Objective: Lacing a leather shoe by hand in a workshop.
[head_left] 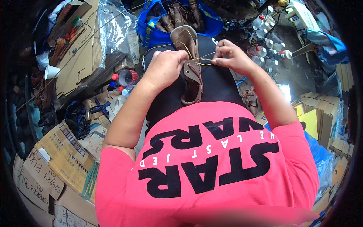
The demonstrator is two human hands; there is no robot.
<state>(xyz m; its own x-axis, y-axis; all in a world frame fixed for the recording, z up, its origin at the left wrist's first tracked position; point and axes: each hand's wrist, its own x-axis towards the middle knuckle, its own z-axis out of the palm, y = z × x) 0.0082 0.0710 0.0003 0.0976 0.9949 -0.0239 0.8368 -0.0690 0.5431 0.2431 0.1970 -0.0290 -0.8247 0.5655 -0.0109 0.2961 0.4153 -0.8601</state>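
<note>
A brown leather shoe upper (192, 70) with metal eyelets lies over my dark-clad lap, its curved edge toward my body. My left hand (165, 69) is closed on the left side of the upper, beside the eyelets, and hides part of it. To the right, my right hand (231, 57) is closed, thumb and fingertips pinched on a thin tan cord (205, 59). The cord runs from the eyelet area to those fingers. Another length of it loops out to the left above my left hand.
A blue bag (153, 38) of brown leather shoe pieces stands just beyond my knees. Several bottles (261, 51) stand on the floor at the far right. Flattened cardboard (81, 56) and a plastic bottle (126, 77) are on the left; cardboard boxes (66, 151) lie nearer.
</note>
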